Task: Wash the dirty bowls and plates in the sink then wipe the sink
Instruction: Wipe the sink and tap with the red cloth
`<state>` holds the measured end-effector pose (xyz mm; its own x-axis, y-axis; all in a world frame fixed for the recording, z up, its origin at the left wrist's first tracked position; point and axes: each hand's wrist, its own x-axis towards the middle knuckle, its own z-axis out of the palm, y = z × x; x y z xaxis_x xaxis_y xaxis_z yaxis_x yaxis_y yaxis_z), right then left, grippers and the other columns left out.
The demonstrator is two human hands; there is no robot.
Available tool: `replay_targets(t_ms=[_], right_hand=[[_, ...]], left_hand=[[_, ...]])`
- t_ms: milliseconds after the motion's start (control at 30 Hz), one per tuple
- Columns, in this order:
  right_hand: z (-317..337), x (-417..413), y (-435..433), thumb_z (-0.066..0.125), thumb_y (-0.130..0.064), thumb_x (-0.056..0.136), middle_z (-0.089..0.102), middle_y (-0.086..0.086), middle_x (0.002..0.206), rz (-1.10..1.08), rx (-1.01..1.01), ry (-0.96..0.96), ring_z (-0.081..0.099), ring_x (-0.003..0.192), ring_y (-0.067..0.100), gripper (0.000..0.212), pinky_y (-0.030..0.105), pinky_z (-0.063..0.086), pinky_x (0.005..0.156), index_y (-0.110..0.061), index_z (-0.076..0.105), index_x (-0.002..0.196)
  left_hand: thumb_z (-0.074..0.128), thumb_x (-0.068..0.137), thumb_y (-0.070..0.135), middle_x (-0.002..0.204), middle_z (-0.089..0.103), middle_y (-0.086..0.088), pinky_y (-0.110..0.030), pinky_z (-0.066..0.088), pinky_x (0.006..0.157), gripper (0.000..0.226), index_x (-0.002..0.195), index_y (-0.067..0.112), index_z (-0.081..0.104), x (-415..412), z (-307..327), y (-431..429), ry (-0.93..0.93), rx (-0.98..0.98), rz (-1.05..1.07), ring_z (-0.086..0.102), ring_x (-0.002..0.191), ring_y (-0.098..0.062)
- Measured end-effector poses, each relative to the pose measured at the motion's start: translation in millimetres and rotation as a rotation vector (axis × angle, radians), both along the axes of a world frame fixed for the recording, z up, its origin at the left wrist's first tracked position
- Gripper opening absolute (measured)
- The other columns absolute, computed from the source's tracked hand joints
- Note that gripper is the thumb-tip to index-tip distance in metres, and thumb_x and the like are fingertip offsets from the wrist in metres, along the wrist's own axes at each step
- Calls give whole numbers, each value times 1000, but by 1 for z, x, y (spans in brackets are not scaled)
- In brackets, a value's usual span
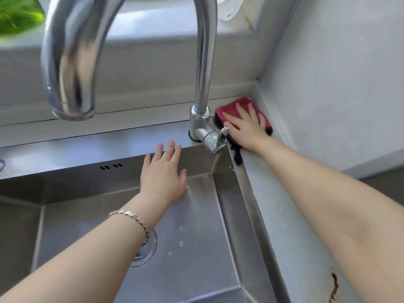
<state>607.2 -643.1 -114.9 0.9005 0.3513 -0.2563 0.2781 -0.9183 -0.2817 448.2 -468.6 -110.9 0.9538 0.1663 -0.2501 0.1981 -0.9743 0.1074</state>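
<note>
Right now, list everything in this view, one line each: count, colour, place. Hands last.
sink: one, steel grey, fills the lower frame
drain: one, steel, basin floor, partly behind the left forearm
overflow slot: one, dark, basin's back wall
faucet: one, chrome, at the sink's back right corner
cloth: one, red, counter corner right of the faucet
green object: one, blurred, top left
white object: one, top edge, cut off
stain: one, rust brown, counter at lower right
bracelet: one, silver, left wrist
left hand: one, open, over the basin's back right corner
right hand: one, flat on the cloth
</note>
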Motion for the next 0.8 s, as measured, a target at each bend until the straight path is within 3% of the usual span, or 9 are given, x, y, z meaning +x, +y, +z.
replay_targets(t_ms=[100, 200, 300, 367, 433, 567, 633, 733, 800], right_hand=[[-6, -47, -19, 32, -49, 95, 7, -9, 157, 98, 12, -44, -10, 144, 21, 41, 48, -8, 111, -47, 38, 135], [-15, -124, -61, 27, -51, 88, 27, -3, 153, 236, -7, -150, 8, 143, 26, 46, 43, 4, 107, -45, 48, 128], [-18, -160, -98, 30, -42, 89, 41, 0, 146, 330, -100, -199, 21, 136, 24, 45, 38, 14, 102, -41, 39, 133], [-13, -144, -95, 19, -49, 87, 29, -1, 152, 300, -140, -154, 13, 140, 21, 55, 36, 8, 105, -42, 29, 140], [-11, -117, -78, 3, -57, 81, 5, -6, 158, 166, -138, -108, -5, 144, 20, 65, 37, -2, 110, -47, 15, 143], [-12, -107, -56, 21, -48, 96, -2, -5, 158, 26, -132, -85, -9, 144, 21, 49, 41, -2, 113, -45, 14, 144], [-15, -131, -64, 20, -48, 94, 6, -2, 158, 40, -104, -125, -1, 145, 24, 50, 39, 0, 113, -43, 21, 144], [-19, -192, -101, 29, -46, 87, 39, 6, 147, 98, -47, -260, 30, 137, 31, 51, 38, 15, 105, -36, 41, 135], [-21, -231, -136, 34, -46, 88, 45, 6, 142, 123, -48, -273, 30, 133, 29, 46, 39, 21, 103, -35, 40, 132]], left_hand=[[33, 97, 39, 159, 1, 4, -39, 7, 118, 64, 151, 19, 4, -1, -2, -1, -7, -2, 9, -1, 146, -22], [35, 97, 39, 159, 1, 3, -40, 8, 118, 65, 151, 19, 4, -4, -3, -3, -19, -13, 24, -2, 146, -22], [34, 98, 38, 159, 0, 4, -41, 7, 118, 64, 151, 19, 3, -5, -2, -4, -13, -24, 18, -3, 146, -21], [32, 98, 37, 159, -2, 4, -42, 5, 118, 64, 151, 19, 1, -7, 0, -3, 10, -19, 8, -5, 146, -20], [31, 99, 35, 159, -6, 3, -43, 4, 118, 64, 151, 17, 0, -13, 3, -5, 43, -18, 9, -6, 146, -20], [35, 98, 28, 159, 1, -1, -41, 8, 117, 59, 150, 16, 10, -46, 8, -17, 160, -58, -47, 4, 146, -21], [35, 98, 29, 157, 18, -1, -35, 16, 114, 53, 148, 19, 21, -65, 10, -24, 257, -106, -88, 20, 143, -21], [34, 99, 33, 150, 35, -1, -30, 29, 105, 51, 147, 23, 23, -94, 22, -34, 385, -142, -105, 39, 132, -24], [32, 100, 36, 148, 37, 0, -30, 30, 104, 51, 148, 25, 21, -112, 30, -38, 422, -132, -134, 41, 130, -24]])
